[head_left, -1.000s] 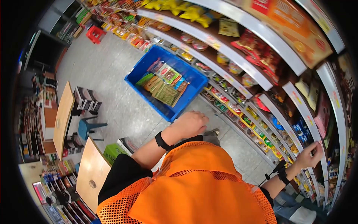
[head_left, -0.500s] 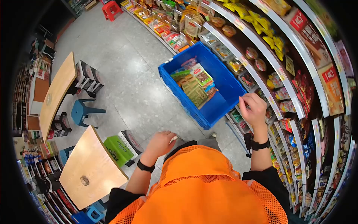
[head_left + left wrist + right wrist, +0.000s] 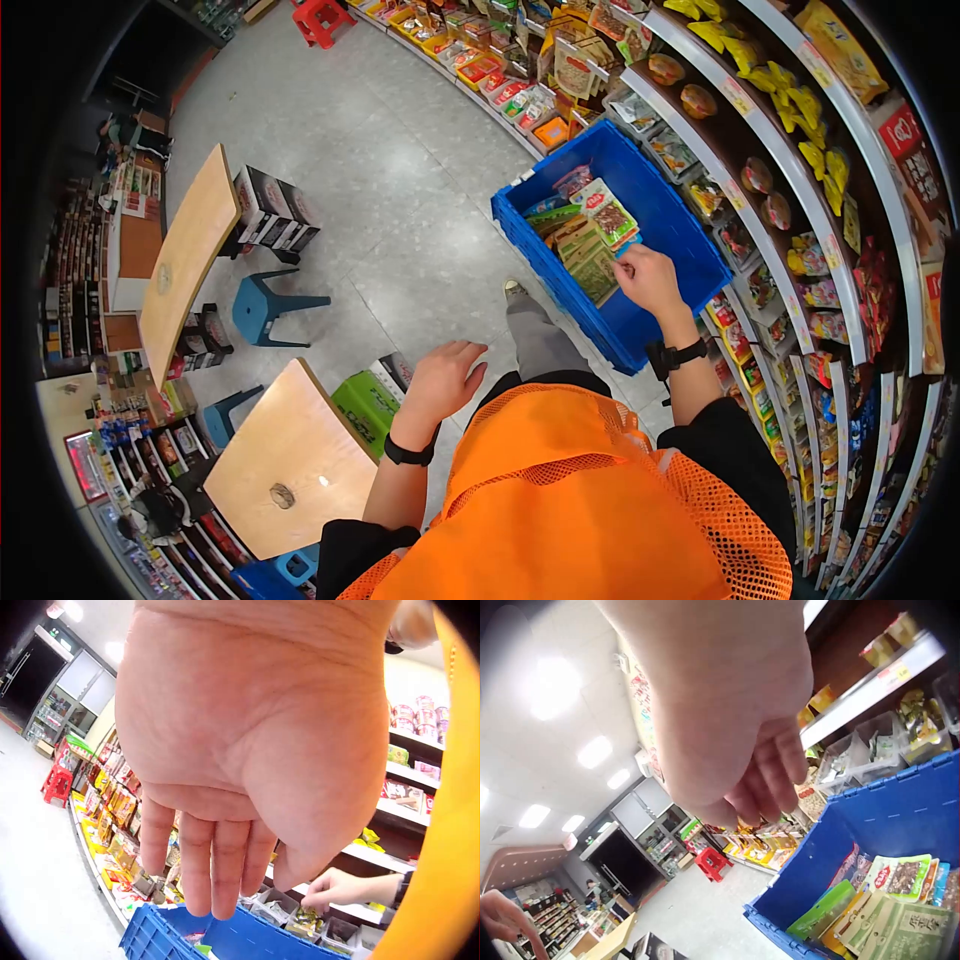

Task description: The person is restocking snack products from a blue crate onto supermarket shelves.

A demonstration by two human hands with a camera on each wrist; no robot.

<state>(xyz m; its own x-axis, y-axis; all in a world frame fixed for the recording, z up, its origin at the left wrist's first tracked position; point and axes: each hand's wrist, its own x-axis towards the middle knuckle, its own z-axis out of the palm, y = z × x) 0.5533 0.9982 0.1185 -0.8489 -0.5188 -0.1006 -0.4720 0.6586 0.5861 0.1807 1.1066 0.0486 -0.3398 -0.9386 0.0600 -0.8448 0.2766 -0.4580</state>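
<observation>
My right hand [image 3: 650, 280] hovers over the near part of a blue crate [image 3: 545, 272], its fingers loosely bent and holding nothing. Inside the crate lie several snack packets: a white and green one [image 3: 900, 877] on top, a bright green one [image 3: 821, 911] at the side and olive ones [image 3: 590, 262] below. Away to the left of the crate, my left hand [image 3: 440, 380] is held in front of the body. The left wrist view shows its palm [image 3: 247, 712] bare and its fingers straight, pointing down toward the crate's rim.
Snack shelves [image 3: 790, 290] curve along the right, close beside the crate. On the left stand two wooden tables [image 3: 320, 440], a blue stool [image 3: 262, 310], stacked cartons [image 3: 275, 210] and a green box [image 3: 365, 405]. A red stool [image 3: 322, 22] is farther back.
My right hand has come from the shelf on the right to above the crate. My left hand has drawn back leftward from the crate. The head view has turned, shifting the crate rightward.
</observation>
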